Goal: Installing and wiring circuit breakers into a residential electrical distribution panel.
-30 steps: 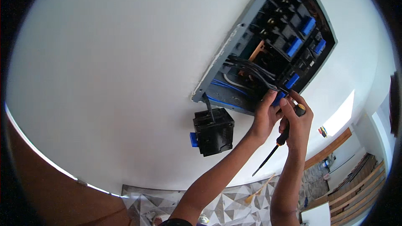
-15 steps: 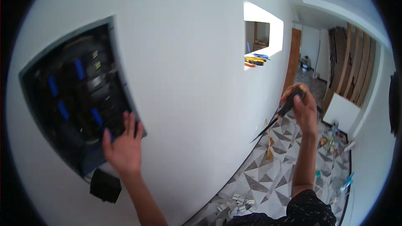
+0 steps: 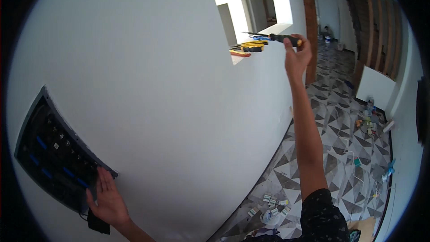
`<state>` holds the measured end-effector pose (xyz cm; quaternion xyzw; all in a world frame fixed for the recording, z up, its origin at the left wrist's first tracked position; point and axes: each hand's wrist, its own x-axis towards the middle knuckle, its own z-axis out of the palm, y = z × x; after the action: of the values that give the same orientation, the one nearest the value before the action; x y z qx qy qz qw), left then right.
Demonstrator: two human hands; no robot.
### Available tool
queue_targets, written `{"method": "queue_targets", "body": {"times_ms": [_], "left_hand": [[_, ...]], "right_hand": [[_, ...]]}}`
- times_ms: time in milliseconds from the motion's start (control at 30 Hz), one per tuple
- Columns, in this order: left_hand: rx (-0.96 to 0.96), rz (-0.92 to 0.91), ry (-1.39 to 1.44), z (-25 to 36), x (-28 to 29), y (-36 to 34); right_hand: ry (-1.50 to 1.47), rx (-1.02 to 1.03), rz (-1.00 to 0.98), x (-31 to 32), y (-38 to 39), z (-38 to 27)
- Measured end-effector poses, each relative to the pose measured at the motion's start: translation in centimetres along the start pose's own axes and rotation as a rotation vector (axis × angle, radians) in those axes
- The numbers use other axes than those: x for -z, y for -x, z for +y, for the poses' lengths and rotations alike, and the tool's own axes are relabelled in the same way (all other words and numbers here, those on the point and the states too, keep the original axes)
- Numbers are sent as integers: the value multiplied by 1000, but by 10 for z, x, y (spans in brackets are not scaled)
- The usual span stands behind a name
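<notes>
Head view: the right hand is raised to the ledge of a wall opening, fingers clamped around the black and yellow handle of a screwdriver whose shaft points left over the ledge. More yellow-handled tools lie on that ledge just beside it. The left hand is spread flat, fingers apart, against the lower right edge of the open electrical panel set in the white wall. Small boxes lie scattered on the patterned floor.
</notes>
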<state>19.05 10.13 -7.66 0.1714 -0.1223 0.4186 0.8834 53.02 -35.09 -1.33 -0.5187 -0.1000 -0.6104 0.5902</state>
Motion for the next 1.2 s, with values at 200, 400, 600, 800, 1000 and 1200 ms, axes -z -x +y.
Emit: {"method": "queue_targets", "body": {"times_ms": [200, 400, 600, 800, 1000, 1200], "left_hand": [[-134, 82, -106, -14, 6, 26], [-68, -180, -371, -42, 22, 85], [154, -261, -774, 27, 48, 165], [190, -295, -780, 40, 42, 198], [-123, -38, -1141, 75, 28, 217], [-506, 100, -1767, 104, 58, 172]], "right_hand": [[-69, -133, -85, -76, 63, 86], [-66, -180, -114, -87, 85, 140], [265, 223, -145, -131, 117, 205], [532, 412, -342, -64, 9, 295], [571, 384, -484, -78, 23, 302], [429, 295, -574, -72, 3, 309]]}}
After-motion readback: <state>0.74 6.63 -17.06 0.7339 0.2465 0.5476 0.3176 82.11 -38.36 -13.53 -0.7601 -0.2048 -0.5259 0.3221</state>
